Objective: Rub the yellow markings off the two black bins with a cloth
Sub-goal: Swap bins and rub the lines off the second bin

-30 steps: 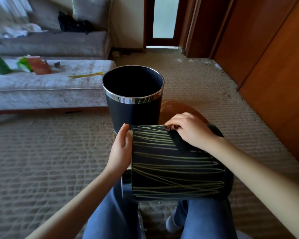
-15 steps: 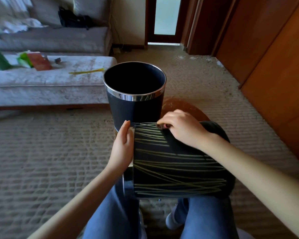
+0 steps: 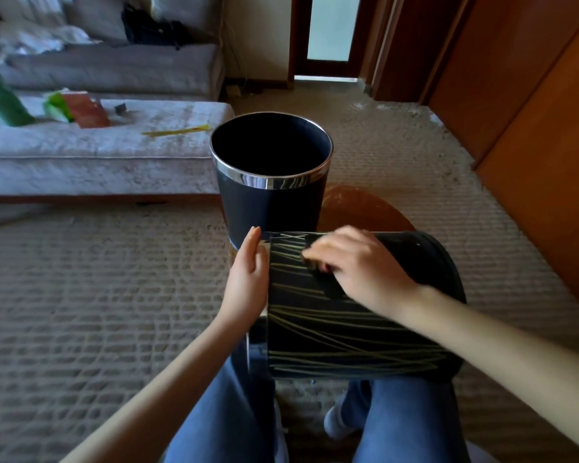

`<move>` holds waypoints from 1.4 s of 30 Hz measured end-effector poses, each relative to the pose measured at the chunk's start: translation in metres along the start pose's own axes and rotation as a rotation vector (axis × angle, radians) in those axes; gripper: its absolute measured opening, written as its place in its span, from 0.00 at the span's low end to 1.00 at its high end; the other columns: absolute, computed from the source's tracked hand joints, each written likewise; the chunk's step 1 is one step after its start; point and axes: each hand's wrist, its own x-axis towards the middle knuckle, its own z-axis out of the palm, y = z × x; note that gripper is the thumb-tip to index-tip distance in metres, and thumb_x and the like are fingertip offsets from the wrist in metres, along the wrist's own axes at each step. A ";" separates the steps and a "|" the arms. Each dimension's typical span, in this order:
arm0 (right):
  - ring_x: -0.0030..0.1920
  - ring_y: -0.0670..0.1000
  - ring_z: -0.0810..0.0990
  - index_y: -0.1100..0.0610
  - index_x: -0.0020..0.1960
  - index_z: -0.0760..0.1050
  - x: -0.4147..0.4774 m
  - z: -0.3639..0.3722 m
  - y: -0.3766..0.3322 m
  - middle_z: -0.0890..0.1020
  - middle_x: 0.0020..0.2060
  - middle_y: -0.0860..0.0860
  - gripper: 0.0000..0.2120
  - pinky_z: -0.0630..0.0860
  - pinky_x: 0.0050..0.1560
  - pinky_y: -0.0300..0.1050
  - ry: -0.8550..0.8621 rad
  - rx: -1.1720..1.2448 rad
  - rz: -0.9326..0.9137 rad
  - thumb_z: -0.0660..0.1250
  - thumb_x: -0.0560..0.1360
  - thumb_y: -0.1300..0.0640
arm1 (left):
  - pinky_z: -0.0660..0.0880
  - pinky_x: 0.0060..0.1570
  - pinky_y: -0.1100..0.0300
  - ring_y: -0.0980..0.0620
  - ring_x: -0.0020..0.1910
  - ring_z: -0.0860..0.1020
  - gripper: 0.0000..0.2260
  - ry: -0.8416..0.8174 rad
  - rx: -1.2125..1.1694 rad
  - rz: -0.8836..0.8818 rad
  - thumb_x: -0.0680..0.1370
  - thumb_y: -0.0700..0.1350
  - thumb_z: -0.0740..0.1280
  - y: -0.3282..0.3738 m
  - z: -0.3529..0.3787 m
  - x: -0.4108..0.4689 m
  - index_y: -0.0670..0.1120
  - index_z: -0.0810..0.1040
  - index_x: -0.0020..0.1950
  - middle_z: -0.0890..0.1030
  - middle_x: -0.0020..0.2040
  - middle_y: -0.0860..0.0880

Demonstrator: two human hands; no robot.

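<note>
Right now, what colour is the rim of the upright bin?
Shiny silver: the rim of the upright bin is a chrome-like band, seen best in the head view.

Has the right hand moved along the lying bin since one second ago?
Yes. The right hand, holding the cloth, slid left along the lying bin toward its rim.

Single head-worn view, steeply down and forward, close over lap.
</note>
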 end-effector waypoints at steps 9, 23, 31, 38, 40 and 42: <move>0.54 0.56 0.77 0.56 0.57 0.83 -0.013 -0.001 -0.017 0.84 0.51 0.52 0.21 0.75 0.57 0.55 -0.021 0.024 -0.005 0.62 0.70 0.72 | 0.60 0.77 0.53 0.53 0.76 0.66 0.20 0.005 -0.027 -0.037 0.86 0.44 0.55 0.004 0.002 0.008 0.47 0.64 0.79 0.70 0.76 0.48; 0.52 0.60 0.77 0.57 0.59 0.82 0.060 0.014 -0.014 0.83 0.51 0.54 0.23 0.76 0.53 0.59 -0.174 0.031 0.148 0.58 0.71 0.71 | 0.58 0.77 0.56 0.55 0.77 0.63 0.21 -0.007 -0.025 -0.002 0.86 0.43 0.53 0.003 -0.001 -0.001 0.47 0.63 0.80 0.66 0.78 0.50; 0.53 0.55 0.80 0.56 0.54 0.84 -0.020 -0.009 -0.037 0.84 0.51 0.51 0.17 0.72 0.57 0.50 0.001 0.006 -0.245 0.57 0.78 0.63 | 0.59 0.77 0.56 0.54 0.76 0.65 0.20 0.029 -0.093 -0.024 0.86 0.42 0.53 0.001 0.003 0.003 0.47 0.65 0.78 0.69 0.77 0.49; 0.55 0.59 0.79 0.54 0.59 0.81 0.086 0.020 -0.019 0.83 0.53 0.53 0.20 0.76 0.55 0.54 -0.267 0.058 0.190 0.60 0.73 0.68 | 0.58 0.76 0.63 0.58 0.77 0.61 0.21 -0.007 -0.035 0.048 0.86 0.42 0.52 -0.004 -0.001 -0.014 0.49 0.62 0.80 0.65 0.79 0.53; 0.52 0.59 0.79 0.55 0.57 0.83 0.071 0.014 -0.029 0.84 0.51 0.53 0.22 0.77 0.54 0.56 -0.211 0.069 0.120 0.57 0.71 0.68 | 0.59 0.74 0.65 0.57 0.77 0.63 0.20 0.007 -0.044 0.042 0.86 0.42 0.53 -0.005 -0.001 -0.009 0.48 0.63 0.80 0.66 0.78 0.51; 0.50 0.58 0.80 0.57 0.53 0.84 0.032 0.008 -0.040 0.85 0.49 0.52 0.21 0.77 0.52 0.55 -0.066 0.054 -0.031 0.55 0.70 0.66 | 0.59 0.75 0.61 0.55 0.77 0.64 0.20 0.016 -0.082 0.019 0.86 0.41 0.53 -0.004 0.000 -0.002 0.46 0.64 0.79 0.68 0.78 0.49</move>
